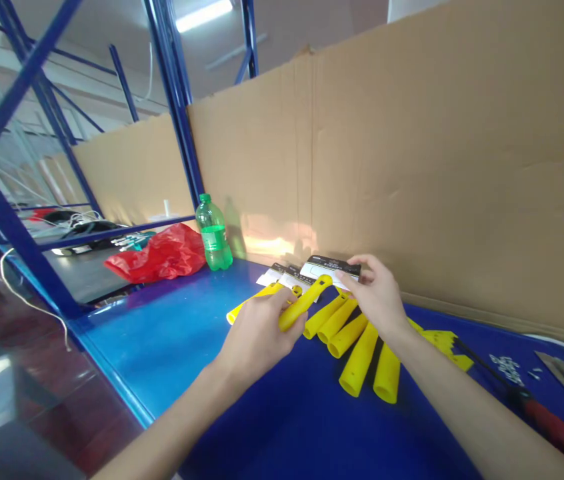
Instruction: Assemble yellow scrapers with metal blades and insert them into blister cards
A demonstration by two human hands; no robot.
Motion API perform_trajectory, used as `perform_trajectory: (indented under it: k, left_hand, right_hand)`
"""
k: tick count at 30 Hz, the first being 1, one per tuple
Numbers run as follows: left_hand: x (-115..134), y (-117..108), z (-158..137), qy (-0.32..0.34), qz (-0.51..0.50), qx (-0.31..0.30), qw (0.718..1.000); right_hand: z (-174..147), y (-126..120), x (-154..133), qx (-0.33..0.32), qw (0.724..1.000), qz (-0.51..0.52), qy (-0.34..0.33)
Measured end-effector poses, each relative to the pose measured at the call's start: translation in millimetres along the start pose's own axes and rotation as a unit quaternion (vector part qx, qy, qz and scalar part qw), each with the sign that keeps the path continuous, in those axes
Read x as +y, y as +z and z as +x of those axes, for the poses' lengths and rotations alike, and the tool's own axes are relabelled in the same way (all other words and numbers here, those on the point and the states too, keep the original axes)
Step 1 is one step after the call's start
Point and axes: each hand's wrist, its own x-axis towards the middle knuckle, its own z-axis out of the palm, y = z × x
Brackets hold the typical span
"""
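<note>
Head view: the left hand [256, 333] is clasping a yellow tube [303, 307], its holed end jutting past the grip toward the card [323, 267] the right hand [379, 293] is pinching.

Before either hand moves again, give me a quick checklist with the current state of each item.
1. Left hand has a grip on a yellow tube: ok, fingers around it, holed end sticking out.
2. Right hand has the black-and-white card: ok, held at its right end.
3. Card fastened to the held tube: cannot tell, they overlap in this view.
4. Other yellow tubes lined up parallel: not ok, they lie fanned at differing angles.
5. Green bottle upright and apart from both hands: ok.
6. Red plastic bag apart from both hands: ok, it lies beyond the bottle, to the left.
</note>
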Motion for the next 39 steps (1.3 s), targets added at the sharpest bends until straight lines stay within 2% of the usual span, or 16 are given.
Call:
perform_trajectory:
  k: [3,5,11,14,17,22,26,31,35,39]
  left_hand:
    - [-16,7,7,-0.016,0.043,-0.001,0.999]
    - [-24,11,7,-0.021,0.060,-0.007,0.998]
    - [-34,20,1,0.003,0.101,-0.048,0.994]
    - [-34,23,4,0.022,0.124,-0.063,0.990]
    - [-37,25,10,0.065,0.133,-0.073,0.986]
    - [-46,33,19,0.136,0.119,-0.074,0.981]
    - [-53,47,23,0.138,0.095,-0.036,0.985]
    - [-54,53,29,0.147,0.069,-0.002,0.987]
    - [-38,43,37,0.164,0.044,0.023,0.985]
    - [4,31,45,0.182,-0.009,0.059,0.982]
  right_hand:
    - [13,18,5,-0.027,0.993,-0.110,-0.038]
    - [17,26,8,-0.070,0.981,-0.172,-0.062]
    - [23,34,21,-0.216,0.914,-0.315,-0.138]
    - [24,35,26,-0.243,0.883,-0.370,-0.159]
    - [22,36,26,-0.234,0.865,-0.411,-0.171]
    - [21,36,16,-0.256,0.854,-0.413,-0.186]
    - [22,30,9,-0.277,0.857,-0.376,-0.219]
    - [9,12,-3,-0.250,0.869,-0.331,-0.268]
    - [-16,-11,-17,-0.233,0.868,-0.314,-0.306]
    - [-39,-34,-23,-0.235,0.852,-0.328,-0.334]
